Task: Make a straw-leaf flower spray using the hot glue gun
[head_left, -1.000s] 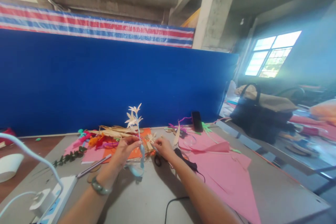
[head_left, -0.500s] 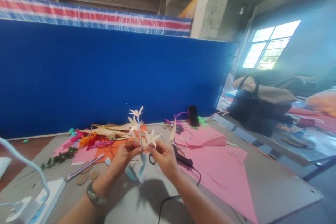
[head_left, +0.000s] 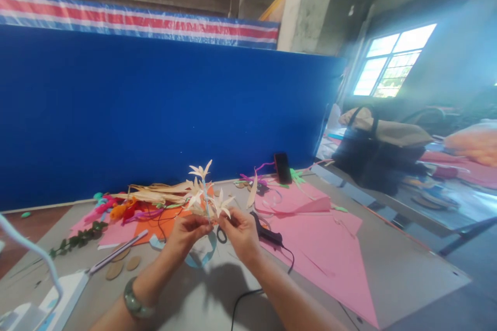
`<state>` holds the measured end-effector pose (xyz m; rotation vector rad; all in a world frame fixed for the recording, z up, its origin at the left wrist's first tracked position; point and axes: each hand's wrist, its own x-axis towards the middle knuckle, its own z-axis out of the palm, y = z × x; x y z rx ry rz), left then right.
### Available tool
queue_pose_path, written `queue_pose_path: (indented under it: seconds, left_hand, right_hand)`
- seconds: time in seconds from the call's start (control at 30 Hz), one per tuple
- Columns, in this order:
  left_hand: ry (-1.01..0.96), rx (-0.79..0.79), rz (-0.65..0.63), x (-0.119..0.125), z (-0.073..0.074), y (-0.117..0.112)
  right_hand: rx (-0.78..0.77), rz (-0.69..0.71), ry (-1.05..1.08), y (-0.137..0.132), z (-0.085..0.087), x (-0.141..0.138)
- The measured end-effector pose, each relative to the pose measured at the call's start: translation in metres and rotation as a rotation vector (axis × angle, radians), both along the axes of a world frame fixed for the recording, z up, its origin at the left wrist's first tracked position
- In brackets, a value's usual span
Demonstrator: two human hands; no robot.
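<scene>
A spray of cream-coloured flowers [head_left: 201, 171] on a light-blue wrapped stem stands upright above my hands. My left hand [head_left: 191, 231], with a bangle on the wrist, is closed in a pinch on the lower stem. My right hand [head_left: 241, 231] pinches at the base of another cream flower [head_left: 221, 204], close beside the stem. A strip of light-blue tape [head_left: 202, 261] hangs in a loop below my left hand. Behind my right hand, a black scissor handle [head_left: 221, 236] shows in part. The exact join of flower and stem is hidden by my fingers.
A black glue gun [head_left: 267, 231] lies on pink sheets [head_left: 322, 253] at right. A phone [head_left: 282, 168] leans against the blue partition [head_left: 155, 103]. Dried husks [head_left: 155, 192], a green leafy sprig [head_left: 83, 238] and a white power strip [head_left: 66, 295] are at left.
My hands stay close together on the flowers. The flower spray has turned slightly, and the blue tape below now hangs in a wider loop. The whole view has shifted a little.
</scene>
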<state>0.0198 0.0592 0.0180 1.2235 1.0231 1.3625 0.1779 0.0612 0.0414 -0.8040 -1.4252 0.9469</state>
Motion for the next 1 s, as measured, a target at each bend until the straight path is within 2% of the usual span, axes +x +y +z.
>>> queue_pose_path:
  seconds: [0.13, 0.33, 0.53, 0.77, 1.0]
  left_hand:
    - [-0.051, -0.037, 0.018, 0.004, -0.005, 0.002]
    - [-0.049, -0.008, 0.071, 0.006, -0.015, 0.003]
    - [-0.069, 0.012, 0.033, 0.006, -0.017, 0.001]
    - [0.045, 0.074, -0.015, 0.002, -0.019, 0.002]
    - [0.11, 0.084, 0.021, 0.002, -0.02, 0.001]
  right_hand:
    - [-0.006, -0.009, -0.013, -0.001, -0.004, 0.0]
    - [-0.044, -0.088, 0.092, 0.002, -0.01, 0.0]
    - [0.009, 0.01, 0.013, 0.001, -0.006, -0.001]
    - [-0.006, 0.011, -0.01, 0.003, -0.011, -0.002]
    - [-0.136, 0.048, 0.116, 0.004, -0.012, -0.006]
